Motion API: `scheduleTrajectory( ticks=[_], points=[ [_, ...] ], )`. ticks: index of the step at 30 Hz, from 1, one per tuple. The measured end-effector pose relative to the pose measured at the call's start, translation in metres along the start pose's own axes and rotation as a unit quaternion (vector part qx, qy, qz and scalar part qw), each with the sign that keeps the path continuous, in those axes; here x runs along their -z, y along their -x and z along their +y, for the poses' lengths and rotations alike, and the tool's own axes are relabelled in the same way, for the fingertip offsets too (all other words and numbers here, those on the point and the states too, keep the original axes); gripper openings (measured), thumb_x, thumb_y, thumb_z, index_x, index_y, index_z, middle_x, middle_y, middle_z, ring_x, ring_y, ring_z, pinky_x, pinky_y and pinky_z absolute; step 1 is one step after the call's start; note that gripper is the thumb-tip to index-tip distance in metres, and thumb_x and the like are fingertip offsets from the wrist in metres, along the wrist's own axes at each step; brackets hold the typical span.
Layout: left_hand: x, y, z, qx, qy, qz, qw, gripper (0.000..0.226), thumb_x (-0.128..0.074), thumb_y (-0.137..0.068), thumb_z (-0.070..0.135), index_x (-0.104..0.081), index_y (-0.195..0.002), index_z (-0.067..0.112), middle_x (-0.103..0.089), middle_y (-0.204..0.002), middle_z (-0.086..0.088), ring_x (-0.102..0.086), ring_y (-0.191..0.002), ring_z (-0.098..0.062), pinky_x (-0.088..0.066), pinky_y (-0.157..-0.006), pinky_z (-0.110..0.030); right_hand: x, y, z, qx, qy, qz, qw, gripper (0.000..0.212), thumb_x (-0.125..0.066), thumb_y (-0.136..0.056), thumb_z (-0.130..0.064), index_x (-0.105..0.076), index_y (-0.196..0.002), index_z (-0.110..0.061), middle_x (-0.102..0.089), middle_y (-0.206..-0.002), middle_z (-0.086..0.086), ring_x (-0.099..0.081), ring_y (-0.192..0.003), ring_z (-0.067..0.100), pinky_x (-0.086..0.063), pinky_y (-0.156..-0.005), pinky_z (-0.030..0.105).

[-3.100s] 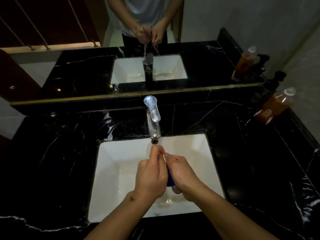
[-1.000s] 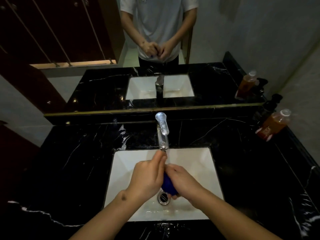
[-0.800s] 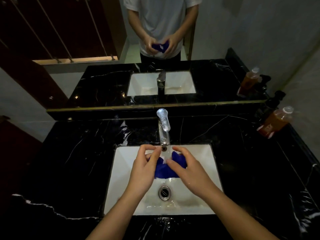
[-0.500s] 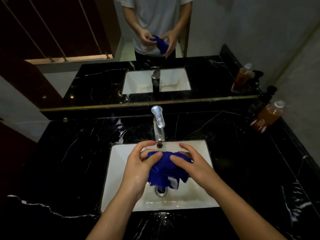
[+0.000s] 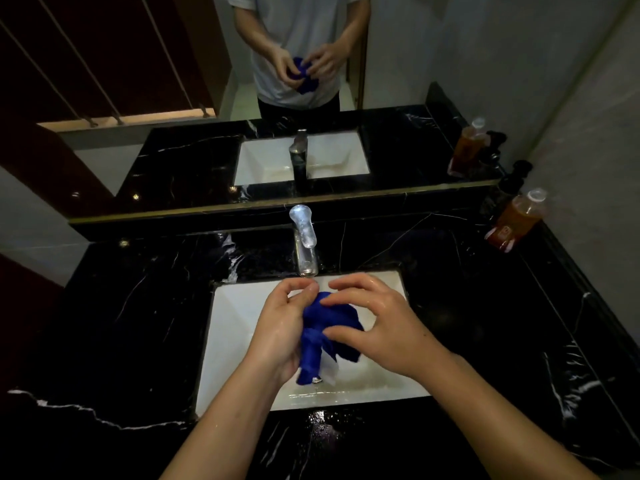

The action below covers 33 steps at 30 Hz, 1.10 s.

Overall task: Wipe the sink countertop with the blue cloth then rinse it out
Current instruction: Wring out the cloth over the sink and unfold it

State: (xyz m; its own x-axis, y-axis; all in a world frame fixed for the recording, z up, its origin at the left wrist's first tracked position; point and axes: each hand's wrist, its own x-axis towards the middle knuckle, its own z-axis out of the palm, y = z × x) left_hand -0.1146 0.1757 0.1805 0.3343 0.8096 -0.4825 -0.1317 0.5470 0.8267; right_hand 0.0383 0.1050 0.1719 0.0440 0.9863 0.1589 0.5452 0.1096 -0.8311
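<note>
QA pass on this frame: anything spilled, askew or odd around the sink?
Only water drops on the countertop at the sink's front edge. The orange bottle at the back right stands tilted. The blue cloth hangs bunched over the basin, held by both hands.

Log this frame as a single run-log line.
stage: rinsing | blue cloth: bunched, over white sink, below faucet | left hand: grips cloth | right hand: pinches cloth | countertop: wet at front edge

Deep blue cloth, white sink, black bench with thin white marble veins, amber bottle, silver tap
</note>
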Motion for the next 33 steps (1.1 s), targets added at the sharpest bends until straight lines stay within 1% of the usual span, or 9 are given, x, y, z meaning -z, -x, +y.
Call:
scheduleTrajectory(
  ticks=[8, 14, 21, 23, 25, 27, 29, 31, 33],
  points=[
    [-0.006, 0.019, 0.016, -0.095, -0.237, -0.17, 0.952, 0.059, -0.086, -0.069, 0.032, -0.061, -0.123, 0.035, -0.069, -0.112, 0.008, -0.069, -0.101, -0.013, -0.059, -0.084, -0.033, 0.02, 0.007, -0.002, -0.041, -0.088, 0.074, 0.993, 0.015, -0.064, -0.096, -0.016, -0.074, -0.106, -0.021, -0.072, -0.096, -0.01, -0.068, -0.094, 0.01, -0.054, -0.08, 0.027],
    [-0.032, 0.019, 0.014, -0.213, -0.284, -0.13, 0.926, 0.032, -0.067, -0.093, 0.01, -0.062, -0.12, 0.027, -0.078, -0.093, 0.0, -0.072, -0.088, -0.015, -0.057, -0.073, -0.028, 0.047, 0.017, -0.007, 0.009, 0.01, 0.08, 0.997, 0.014, -0.063, -0.097, -0.024, -0.07, -0.109, -0.021, -0.071, -0.094, -0.012, -0.067, -0.089, 0.008, -0.054, -0.078, 0.029],
    [-0.078, 0.037, -0.007, -0.304, -0.218, -0.125, 0.919, 0.028, -0.056, -0.099, 0.007, -0.062, -0.118, 0.026, -0.074, -0.09, 0.0, -0.069, -0.085, -0.018, -0.056, -0.074, -0.04, 0.094, 0.067, 0.017, -0.142, -0.056, 0.048, 0.987, 0.011, -0.075, -0.087, -0.03, -0.07, -0.088, -0.02, -0.072, -0.084, 0.001, -0.068, -0.077, 0.015, -0.056, -0.073, 0.038],
    [-0.085, 0.037, -0.01, -0.421, -0.354, -0.113, 0.827, 0.026, -0.055, -0.098, 0.015, -0.063, -0.119, 0.028, -0.073, -0.103, 0.005, -0.065, -0.107, -0.018, -0.049, -0.096, -0.052, 0.098, 0.085, 0.026, -0.155, -0.086, 0.077, 0.981, 0.011, -0.075, -0.087, -0.029, -0.069, -0.087, -0.021, -0.071, -0.084, 0.004, -0.068, -0.077, 0.02, -0.053, -0.073, 0.041],
    [-0.093, 0.039, -0.009, -0.581, -0.487, -0.077, 0.647, 0.027, -0.053, -0.097, 0.019, -0.066, -0.121, 0.019, -0.073, -0.11, 0.002, -0.049, -0.136, -0.024, -0.021, -0.118, -0.058, 0.101, 0.1, 0.027, -0.142, -0.115, 0.131, 0.974, 0.014, -0.075, -0.081, -0.034, -0.068, -0.083, -0.022, -0.07, -0.08, 0.005, -0.065, -0.071, 0.021, -0.05, -0.067, 0.035],
    [-0.105, 0.048, -0.004, -0.651, -0.486, -0.085, 0.576, 0.03, -0.052, -0.098, 0.019, -0.065, -0.124, 0.009, -0.073, -0.113, -0.005, -0.037, -0.145, -0.028, -0.01, -0.121, -0.057, 0.106, 0.108, 0.021, -0.139, -0.199, 0.215, 0.946, 0.032, -0.083, -0.067, -0.047, -0.069, -0.082, -0.023, -0.07, -0.078, 0.005, -0.064, -0.069, 0.02, -0.05, -0.064, 0.03],
    [-0.12, 0.058, -0.002, -0.647, -0.409, -0.144, 0.628, 0.037, -0.053, -0.097, 0.014, -0.055, -0.134, 0.01, -0.071, -0.116, -0.011, -0.05, -0.136, -0.023, -0.031, -0.117, -0.051, 0.112, 0.115, 0.015, -0.149, -0.284, 0.3, 0.899, 0.051, -0.088, -0.051, -0.061, -0.07, -0.083, -0.026, -0.071, -0.082, 0.007, -0.066, -0.073, 0.024, -0.053, -0.064, 0.033],
    [-0.133, 0.059, -0.012, -0.589, -0.343, -0.172, 0.712, 0.047, -0.052, -0.097, 0.015, -0.041, -0.142, 0.021, -0.073, -0.101, -0.008, -0.067, -0.097, -0.008, -0.055, -0.088, -0.026, 0.111, 0.119, 0.011, -0.174, -0.327, 0.387, 0.845, 0.059, -0.087, -0.051, -0.063, -0.069, -0.092, -0.025, -0.073, -0.093, 0.011, -0.069, -0.08, 0.026, -0.055, -0.07, 0.039],
    [-0.147, 0.055, -0.032, -0.537, -0.318, -0.148, 0.767, 0.052, -0.049, -0.097, 0.021, -0.035, -0.145, 0.035, -0.07, -0.091, 0.001, -0.063, -0.073, 0.001, -0.05, -0.066, -0.011, 0.1, 0.125, 0.015, -0.232, -0.377, 0.443, 0.78, 0.053, -0.077, -0.07, -0.054, -0.065, -0.107, -0.018, -0.072, -0.108, 0.019, -0.071, -0.089, 0.027, -0.055, -0.08, 0.044]
  ],
)
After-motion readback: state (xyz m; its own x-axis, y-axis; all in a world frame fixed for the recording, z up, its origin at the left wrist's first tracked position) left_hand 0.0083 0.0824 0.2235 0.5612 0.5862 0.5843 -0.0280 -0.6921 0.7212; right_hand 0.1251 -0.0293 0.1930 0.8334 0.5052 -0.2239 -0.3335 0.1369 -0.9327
